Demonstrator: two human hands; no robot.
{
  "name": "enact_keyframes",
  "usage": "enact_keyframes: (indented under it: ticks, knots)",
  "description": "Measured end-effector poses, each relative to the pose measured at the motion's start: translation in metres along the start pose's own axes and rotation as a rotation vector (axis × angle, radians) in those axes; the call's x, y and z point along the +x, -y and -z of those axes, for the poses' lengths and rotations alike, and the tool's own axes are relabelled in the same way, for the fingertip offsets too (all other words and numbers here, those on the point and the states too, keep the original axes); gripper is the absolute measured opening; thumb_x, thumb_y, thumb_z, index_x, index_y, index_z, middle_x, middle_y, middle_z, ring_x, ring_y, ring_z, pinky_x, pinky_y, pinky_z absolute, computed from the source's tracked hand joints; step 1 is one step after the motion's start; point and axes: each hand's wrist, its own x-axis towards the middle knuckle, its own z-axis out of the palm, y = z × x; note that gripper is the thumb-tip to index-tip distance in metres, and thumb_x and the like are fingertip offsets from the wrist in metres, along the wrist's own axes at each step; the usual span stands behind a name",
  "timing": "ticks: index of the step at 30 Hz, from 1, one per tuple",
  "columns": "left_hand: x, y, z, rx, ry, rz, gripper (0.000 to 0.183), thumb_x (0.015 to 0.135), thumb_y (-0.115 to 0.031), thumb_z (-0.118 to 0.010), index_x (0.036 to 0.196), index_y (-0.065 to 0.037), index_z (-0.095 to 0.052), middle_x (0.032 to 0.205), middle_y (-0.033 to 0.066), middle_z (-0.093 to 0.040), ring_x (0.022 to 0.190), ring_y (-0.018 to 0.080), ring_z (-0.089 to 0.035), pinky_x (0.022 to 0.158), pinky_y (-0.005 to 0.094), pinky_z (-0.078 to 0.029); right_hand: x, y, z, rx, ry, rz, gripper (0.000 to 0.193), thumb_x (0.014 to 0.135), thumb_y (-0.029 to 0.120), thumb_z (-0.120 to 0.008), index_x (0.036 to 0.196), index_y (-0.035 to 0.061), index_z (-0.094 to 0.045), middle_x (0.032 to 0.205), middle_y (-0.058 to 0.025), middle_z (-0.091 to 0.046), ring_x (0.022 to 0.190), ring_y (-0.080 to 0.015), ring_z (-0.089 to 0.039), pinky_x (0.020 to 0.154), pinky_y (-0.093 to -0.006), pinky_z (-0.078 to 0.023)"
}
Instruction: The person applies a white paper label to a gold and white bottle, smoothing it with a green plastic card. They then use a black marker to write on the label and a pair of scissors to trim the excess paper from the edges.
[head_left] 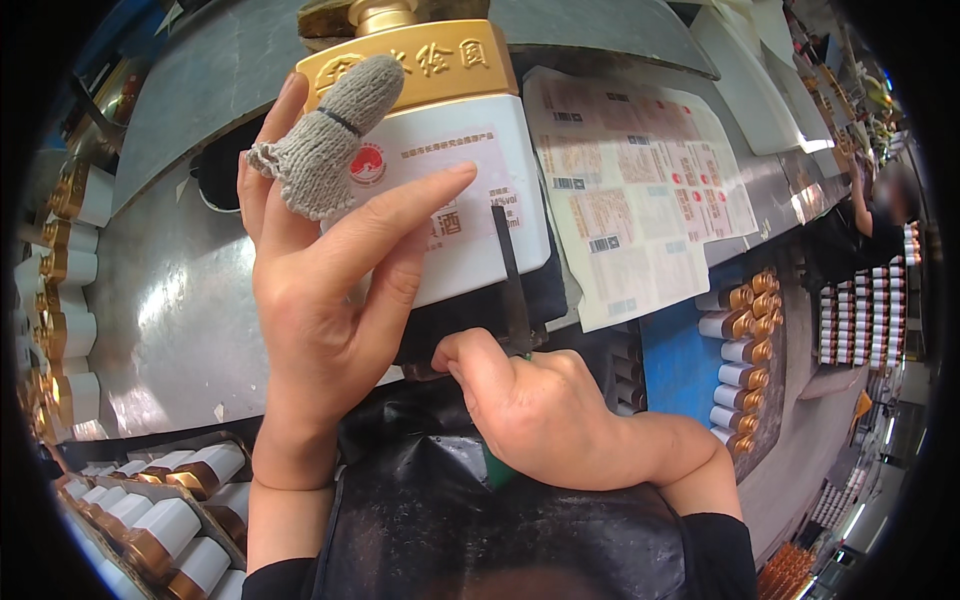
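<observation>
A white bottle (430, 265) with a raised gold shoulder and neck lies before me on a dark support, neck pointing away. On its front face is a thin printed label with a red emblem. My left hand (330, 250) rests over the bottle's left side, fingers spread, the forefinger and thumb reaching across the label. A grey knitted finger cover (340, 135), banded with dark elastic, sits on one of its fingers. My right hand (530, 405) is closed round the green handle of a narrow metal blade (512, 290), whose tip reaches the label's lower right part.
A backing sheet of printed labels (640, 200) lies right of the bottle on the metal table (170, 300). Rows of similar bottles stand at the left (75, 330), lower left (165, 530) and right (740, 380). Another person (865, 225) is at the far right.
</observation>
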Motion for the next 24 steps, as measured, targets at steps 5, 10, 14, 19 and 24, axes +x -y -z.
enact_keyframes:
  ticks: [5,10,14,19,24]
  knots:
    - [0.0,-0.004,0.001,-0.004,0.0,0.012,0.032,0.081,-0.002,-0.058,0.105,-0.014,-0.075,0.14,0.0203,-0.044,0.137,0.0322,-0.035,0.106,0.0401,-0.034,-0.001,0.0,0.003,0.02,0.069,-0.025,0.017,0.079,-0.005,-0.059,0.096,-0.0011,-0.057,0.06,-0.0089,-0.061,0.045,-0.0217,-0.061,0.041,-0.032,-0.048]
    - [-0.001,-0.008,0.002,0.004,-0.013,0.026,0.033,0.078,0.002,-0.059,0.104,-0.012,-0.075,0.136,0.0196,-0.048,0.132,0.0317,-0.04,0.105,0.039,-0.035,0.0,-0.001,0.005,0.045,0.075,-0.016,0.017,0.08,-0.005,-0.059,0.097,-0.0011,-0.057,0.062,-0.0097,-0.062,0.047,-0.0228,-0.062,0.042,-0.0328,-0.049]
    - [-0.002,-0.017,0.008,-0.031,0.021,0.054,0.036,0.072,0.003,-0.061,0.1,-0.014,-0.076,0.122,0.0149,-0.057,0.121,0.0303,-0.046,0.106,0.0404,-0.033,0.002,-0.004,0.0,0.056,-0.046,0.04,0.012,0.077,0.002,-0.059,0.088,0.0024,-0.055,0.046,-0.0079,-0.053,0.042,-0.021,-0.06,0.037,-0.032,-0.045]
    - [-0.017,-0.027,0.011,0.148,0.145,0.024,0.042,0.061,-0.004,-0.066,0.097,-0.023,-0.077,0.109,0.0058,-0.062,0.111,0.0285,-0.046,0.113,0.0487,-0.018,0.002,-0.004,0.005,-0.014,0.015,0.056,0.01,0.074,0.0,-0.059,0.081,0.0018,-0.051,0.046,-0.0078,-0.052,0.041,-0.022,-0.059,0.037,-0.0323,-0.046]
    - [-0.019,-0.026,0.007,0.175,0.158,0.008,0.044,0.059,-0.008,-0.069,0.098,-0.027,-0.077,0.104,0.0037,-0.062,0.108,0.0283,-0.046,0.115,0.0511,-0.014,0.002,-0.003,0.005,-0.013,0.023,0.059,0.011,0.072,-0.001,-0.059,0.075,0.0024,-0.048,0.044,-0.0074,-0.05,0.038,-0.0216,-0.057,0.036,-0.0318,-0.045]
